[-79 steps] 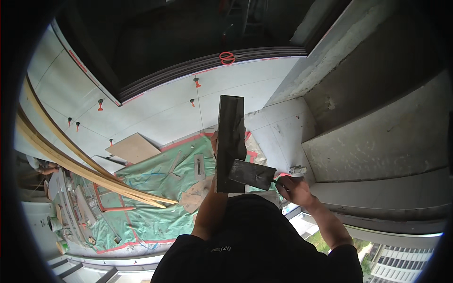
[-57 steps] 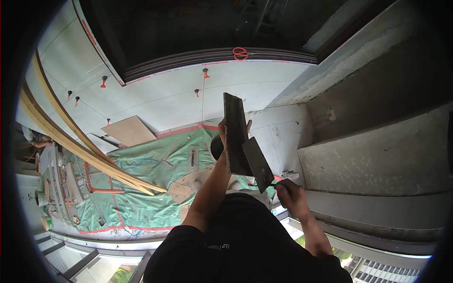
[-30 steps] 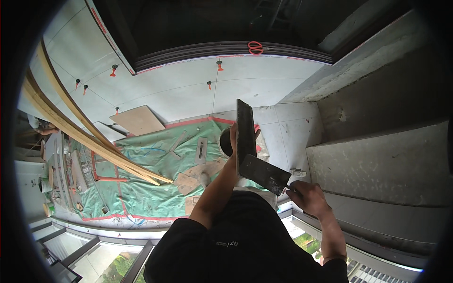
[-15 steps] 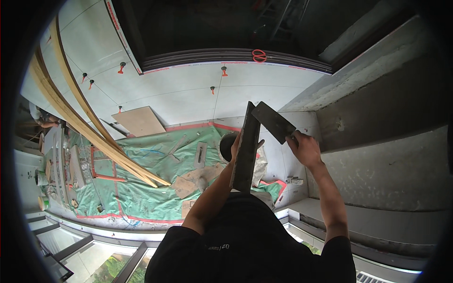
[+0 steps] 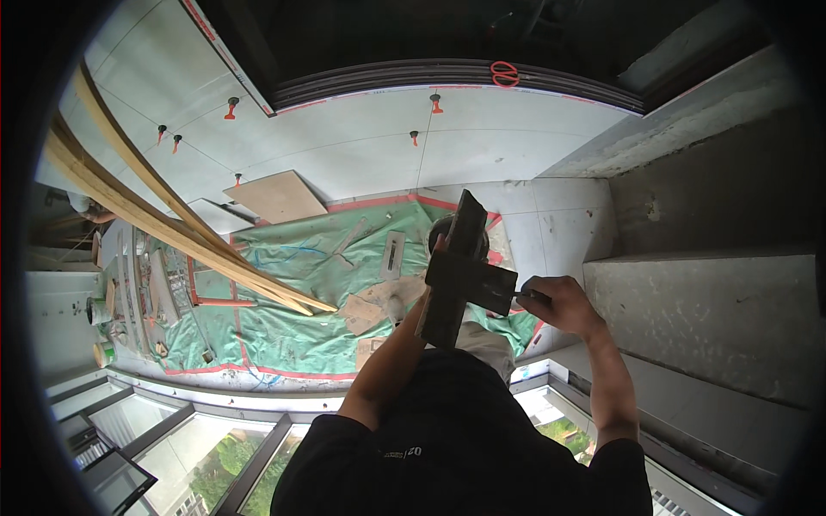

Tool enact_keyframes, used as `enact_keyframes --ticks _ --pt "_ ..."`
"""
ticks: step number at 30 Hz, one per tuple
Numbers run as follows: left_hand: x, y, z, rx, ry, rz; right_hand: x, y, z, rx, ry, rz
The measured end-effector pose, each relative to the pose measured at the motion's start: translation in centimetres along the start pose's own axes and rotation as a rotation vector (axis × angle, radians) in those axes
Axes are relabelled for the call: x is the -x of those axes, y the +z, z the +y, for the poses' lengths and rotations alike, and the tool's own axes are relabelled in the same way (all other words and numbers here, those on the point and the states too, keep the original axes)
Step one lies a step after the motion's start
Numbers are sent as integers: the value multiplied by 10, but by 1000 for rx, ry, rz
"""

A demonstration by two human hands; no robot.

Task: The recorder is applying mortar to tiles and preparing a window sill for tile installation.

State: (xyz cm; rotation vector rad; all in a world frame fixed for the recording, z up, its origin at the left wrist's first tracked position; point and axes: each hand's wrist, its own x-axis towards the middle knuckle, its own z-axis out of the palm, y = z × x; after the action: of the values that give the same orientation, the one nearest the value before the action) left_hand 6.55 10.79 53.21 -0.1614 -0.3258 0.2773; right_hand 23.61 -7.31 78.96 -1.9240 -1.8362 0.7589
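Observation:
My right hand (image 5: 564,305) is closed around the handle of a dark rectangular putty knife (image 5: 495,287). Its blade lies across the middle of a long, narrow, dark trowel (image 5: 443,322) in front of my body. The long trowel is in my left hand (image 5: 440,245), which is mostly hidden behind it, so only part of the fingers shows. Both blades look coated with dull grey material. Just beyond the long trowel, partly covered by it, stands a dark round bucket (image 5: 440,228).
Green sheeting (image 5: 284,335) with red tape edges covers the floor. On it lie a flat trowel (image 5: 393,254) and cardboard (image 5: 366,310). Long timber strips (image 5: 172,215) slant in from the left. A tan board (image 5: 280,198) leans at the wall. Another person's arm (image 5: 96,211) shows far left.
The putty knife has come down and left from the long trowel's far end to its middle, its blade now pointing left. My right hand has lowered. The view has shifted slightly.

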Motion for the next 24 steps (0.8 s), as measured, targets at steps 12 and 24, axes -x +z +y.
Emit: enact_keyframes --ticks 12,24 --pt "39 -14 11 -342 202 772 19 283 315 -981 1119 255" --pt "58 -233 -3 -288 464 1112 -35 529 520 -474 1000 -76"
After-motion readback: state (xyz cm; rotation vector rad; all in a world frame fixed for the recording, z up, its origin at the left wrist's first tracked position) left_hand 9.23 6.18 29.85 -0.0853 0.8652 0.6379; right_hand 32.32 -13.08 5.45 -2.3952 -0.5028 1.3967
